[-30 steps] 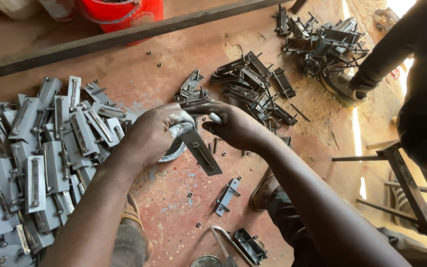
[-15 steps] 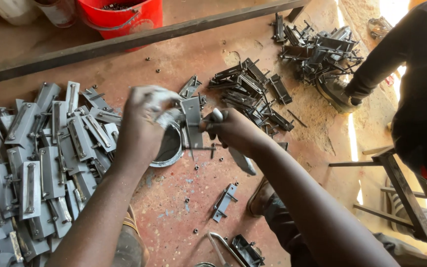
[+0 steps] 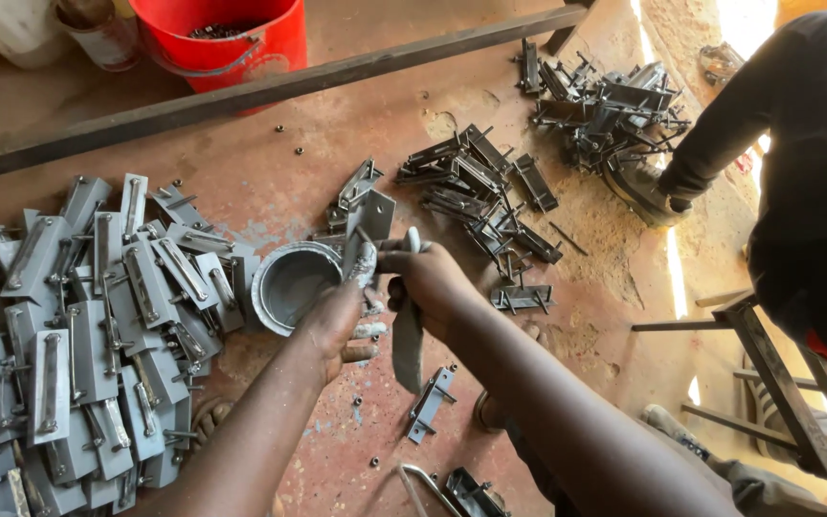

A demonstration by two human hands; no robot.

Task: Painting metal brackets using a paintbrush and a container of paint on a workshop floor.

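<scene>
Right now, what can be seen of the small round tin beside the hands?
The tin is a small round metal can, open at the top, coated inside and on its rim with grey paint. It stands on the reddish floor, tipped slightly toward the camera, between the pile of grey painted latches and the left hand, which is smeared with the same grey. The hand overlaps its right edge; whether they touch is unclear.

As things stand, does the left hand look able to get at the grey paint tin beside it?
Probably yes: the left hand holds a grey metal bracket right at the rim of the paint tin, with nothing between them, though its fingers are occupied.
</scene>
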